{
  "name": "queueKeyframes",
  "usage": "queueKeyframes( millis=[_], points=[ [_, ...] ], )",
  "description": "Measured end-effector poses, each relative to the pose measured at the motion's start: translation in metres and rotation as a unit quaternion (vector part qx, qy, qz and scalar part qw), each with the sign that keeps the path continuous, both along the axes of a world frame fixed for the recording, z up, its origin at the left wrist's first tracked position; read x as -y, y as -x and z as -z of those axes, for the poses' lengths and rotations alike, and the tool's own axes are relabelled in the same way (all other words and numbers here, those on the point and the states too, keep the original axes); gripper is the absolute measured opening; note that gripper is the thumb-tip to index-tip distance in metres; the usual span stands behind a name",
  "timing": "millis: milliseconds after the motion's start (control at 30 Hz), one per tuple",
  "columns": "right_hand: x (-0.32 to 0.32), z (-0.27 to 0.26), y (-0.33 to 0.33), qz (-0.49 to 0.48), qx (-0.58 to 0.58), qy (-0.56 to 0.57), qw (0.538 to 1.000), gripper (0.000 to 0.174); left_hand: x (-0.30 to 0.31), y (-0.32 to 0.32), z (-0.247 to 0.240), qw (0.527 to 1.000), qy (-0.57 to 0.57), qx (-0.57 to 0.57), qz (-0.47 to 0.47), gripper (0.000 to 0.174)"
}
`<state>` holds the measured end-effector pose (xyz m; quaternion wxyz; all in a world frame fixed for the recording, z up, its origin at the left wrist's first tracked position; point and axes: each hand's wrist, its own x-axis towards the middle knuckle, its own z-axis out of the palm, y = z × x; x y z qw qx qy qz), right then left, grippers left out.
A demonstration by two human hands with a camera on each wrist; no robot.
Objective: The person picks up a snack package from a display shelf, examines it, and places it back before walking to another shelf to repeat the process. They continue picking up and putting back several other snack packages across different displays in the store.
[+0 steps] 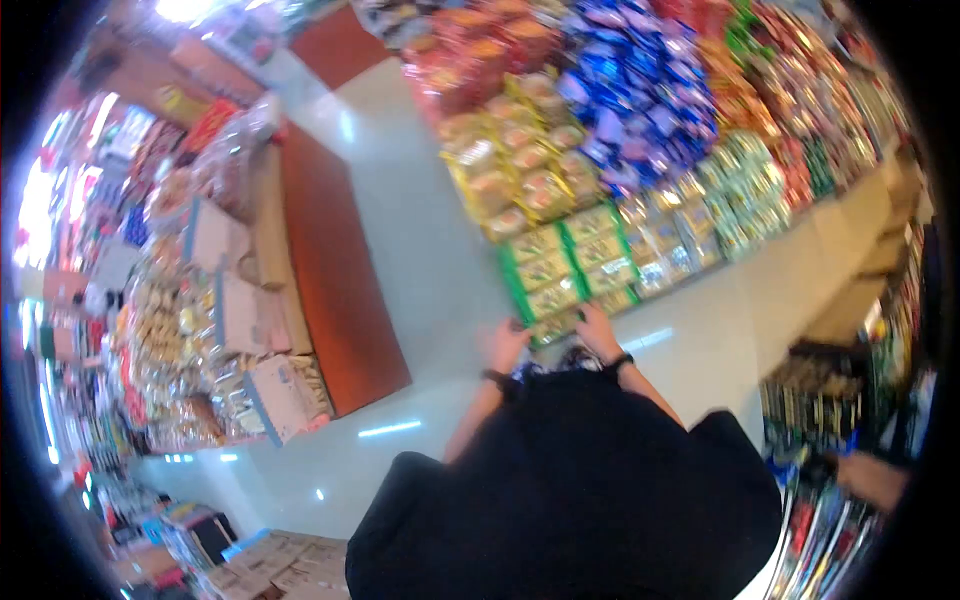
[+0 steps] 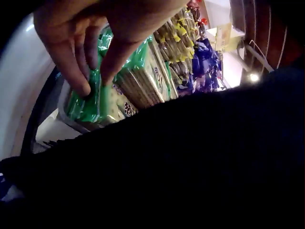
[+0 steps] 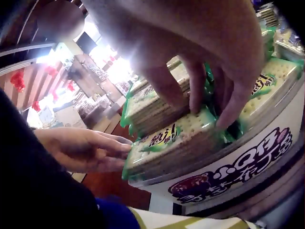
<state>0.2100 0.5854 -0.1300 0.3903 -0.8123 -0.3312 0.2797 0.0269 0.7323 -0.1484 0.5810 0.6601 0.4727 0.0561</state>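
Observation:
Green-edged cracker packs (image 1: 553, 297) lie in rows at the near end of a display in the head view. My left hand (image 1: 507, 347) is at the left corner of the nearest row, my right hand (image 1: 597, 333) at its right. In the left wrist view, the left hand's (image 2: 90, 33) thumb and fingers pinch the green wrapper end of a pack (image 2: 110, 102). From the right wrist view, my right hand (image 3: 190, 43) grips the other end of the front pack (image 3: 174, 140), fingertips curled down at the green seam; the left hand (image 3: 90, 149) touches its left end.
Yellow-wrapped packs (image 1: 525, 165) and blue-wrapped goods (image 1: 640, 90) lie beyond. A second display with a red-brown side (image 1: 340, 280) stands left across the aisle floor (image 1: 405, 190). At the lower right, another person's hand (image 1: 872, 480) is near stacked goods. A white printed tub wall (image 3: 238, 167) borders the packs.

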Motion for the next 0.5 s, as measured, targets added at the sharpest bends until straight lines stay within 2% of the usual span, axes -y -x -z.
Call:
queueKeyframes(
  millis=[33, 67, 100, 133, 167, 200, 233, 300, 333, 400, 500],
  points=[
    [0.001, -0.002, 0.001, -0.019, 0.022, -0.022, 0.999, 0.037, 0.002, 0.003, 0.018, 0.999, -0.035, -0.002, -0.007, 0.032],
    [0.003, 0.005, 0.001, -0.03, 0.047, 0.006, 0.998, 0.037, 0.002, 0.005, 0.019, 0.999, 0.026, 0.019, -0.028, 0.033],
    [0.001, 0.002, 0.001, -0.028, 0.026, 0.006, 0.999, 0.036, 0.002, 0.002, -0.012, 1.0, -0.013, -0.002, -0.023, 0.033],
    [0.005, -0.001, 0.004, -0.022, 0.02, 0.003, 1.0, 0.035, 0.007, 0.006, 0.014, 0.995, 0.046, 0.047, -0.072, 0.031],
    [-0.002, 0.017, -0.004, -0.042, 0.079, 0.025, 0.996, 0.031, 0.006, 0.003, 0.028, 0.996, -0.067, 0.029, -0.053, 0.03],
    [0.003, 0.025, -0.009, -0.058, 0.096, 0.071, 0.991, 0.029, 0.008, 0.001, 0.042, 0.995, -0.006, 0.07, -0.077, 0.029],
    [0.005, 0.035, -0.014, -0.064, 0.103, 0.077, 0.99, 0.026, 0.009, -0.002, 0.044, 0.994, -0.036, 0.073, -0.076, 0.03],
    [0.002, 0.031, -0.018, -0.066, 0.093, 0.051, 0.992, 0.02, 0.009, -0.001, 0.022, 0.991, 0.018, 0.088, -0.097, 0.033],
    [-0.004, 0.012, -0.015, -0.054, 0.048, 0.071, 0.995, 0.02, 0.008, 0.0, 0.039, 0.99, 0.037, 0.094, -0.097, 0.034],
    [-0.005, 0.001, -0.017, -0.085, 0.087, 0.086, 0.989, 0.02, 0.008, 0.002, 0.029, 0.988, 0.069, 0.095, -0.095, 0.033],
    [-0.006, 0.005, -0.027, -0.155, 0.137, 0.094, 0.974, 0.021, 0.012, 0.005, 0.012, 0.974, 0.095, 0.134, -0.157, 0.028]
  ],
)
